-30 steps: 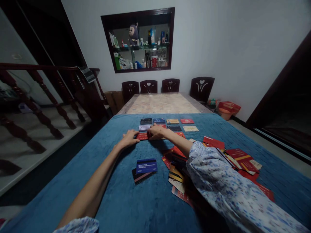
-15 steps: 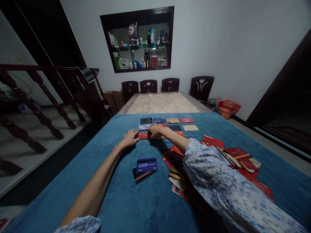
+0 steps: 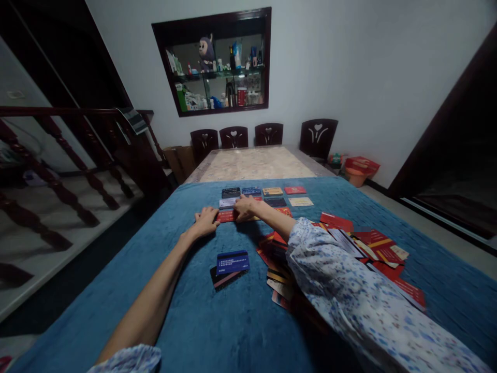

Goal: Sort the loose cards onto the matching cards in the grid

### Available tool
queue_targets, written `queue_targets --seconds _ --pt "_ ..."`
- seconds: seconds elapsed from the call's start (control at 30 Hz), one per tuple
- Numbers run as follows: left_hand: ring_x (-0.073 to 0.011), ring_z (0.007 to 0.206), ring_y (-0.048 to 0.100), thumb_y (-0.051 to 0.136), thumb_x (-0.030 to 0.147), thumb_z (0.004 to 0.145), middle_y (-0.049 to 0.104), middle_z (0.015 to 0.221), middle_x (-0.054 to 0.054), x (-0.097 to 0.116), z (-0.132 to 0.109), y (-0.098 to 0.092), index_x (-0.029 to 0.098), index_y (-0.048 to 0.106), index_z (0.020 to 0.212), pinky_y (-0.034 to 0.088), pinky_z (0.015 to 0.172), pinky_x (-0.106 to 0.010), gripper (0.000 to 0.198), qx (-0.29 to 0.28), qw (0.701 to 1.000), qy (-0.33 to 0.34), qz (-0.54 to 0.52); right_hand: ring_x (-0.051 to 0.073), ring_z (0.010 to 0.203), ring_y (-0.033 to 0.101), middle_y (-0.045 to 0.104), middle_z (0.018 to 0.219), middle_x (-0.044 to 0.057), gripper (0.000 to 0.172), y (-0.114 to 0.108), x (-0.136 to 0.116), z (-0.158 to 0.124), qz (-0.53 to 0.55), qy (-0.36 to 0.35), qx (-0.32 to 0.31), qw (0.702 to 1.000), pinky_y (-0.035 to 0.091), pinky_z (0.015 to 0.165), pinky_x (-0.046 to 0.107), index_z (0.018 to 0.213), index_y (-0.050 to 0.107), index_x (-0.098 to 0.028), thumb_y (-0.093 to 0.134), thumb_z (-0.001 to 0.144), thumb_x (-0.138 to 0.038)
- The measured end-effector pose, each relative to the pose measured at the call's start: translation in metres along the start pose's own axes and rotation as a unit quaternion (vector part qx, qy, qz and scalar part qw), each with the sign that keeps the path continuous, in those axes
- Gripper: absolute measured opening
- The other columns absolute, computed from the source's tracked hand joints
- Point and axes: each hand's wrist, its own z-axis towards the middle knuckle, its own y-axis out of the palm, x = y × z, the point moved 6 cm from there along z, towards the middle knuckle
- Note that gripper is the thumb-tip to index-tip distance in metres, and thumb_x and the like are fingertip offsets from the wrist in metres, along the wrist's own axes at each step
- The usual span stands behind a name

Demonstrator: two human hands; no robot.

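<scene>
Left hand (image 3: 205, 223) and right hand (image 3: 246, 208) working at a red card (image 3: 225, 216)

On a blue cloth (image 3: 186, 311) covering the near part of a long table (image 3: 256, 163), the red card is lying flat in the nearest of three rows of cards. The left hand is resting at its left end, fingers slightly spread, thumb apart. The right hand is curling over its right end, fingertips hidden; whether either hand is pinching the card, I cannot tell. Just beyond the red card, a pale card (image 3: 229, 202) is lying in the middle row. Nearer the person, a blue card (image 3: 233, 261) is overlapping a striped card (image 3: 230, 280). To the right, a loose pile of cards (image 3: 382, 243) is spreading around a flowered sleeve (image 3: 341, 274), which is hiding part of it.
</scene>
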Motion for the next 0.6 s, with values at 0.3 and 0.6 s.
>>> queue_targets --seconds 0.3,0.6 --pt "-0.0330 0.124 0.044 0.049 0.027 0.091 0.054 0.131 -0.016 0.004 -0.002 -0.008 0.017 0.056 0.129 0.035 0.099 -0.049 0.040 0.033 0.999 0.012 0.007 0.034 0.120 0.045 0.061 0.126 0.016 0.037 -0.015 0.011 -0.034 -0.007 -0.011 0.080 0.997 0.044 0.092 0.049 0.116 0.069 -0.019 0.058 0.085 -0.036" --pt "-0.0316 0.120 0.046 0.048 0.022 0.090 0.056 0.128 -0.015 0.015 -0.006 -0.021 0.017 0.058 0.125 0.035 0.099 -0.049 0.037 0.077 0.997 0.025 0.013 0.030 0.118 0.045 0.066 0.120 0.011 0.028 -0.014 0.023 -0.081 0.016 0.018 0.141 0.990 0.037 0.091 0.043 0.112 0.071 -0.021 0.057 0.089 -0.028"
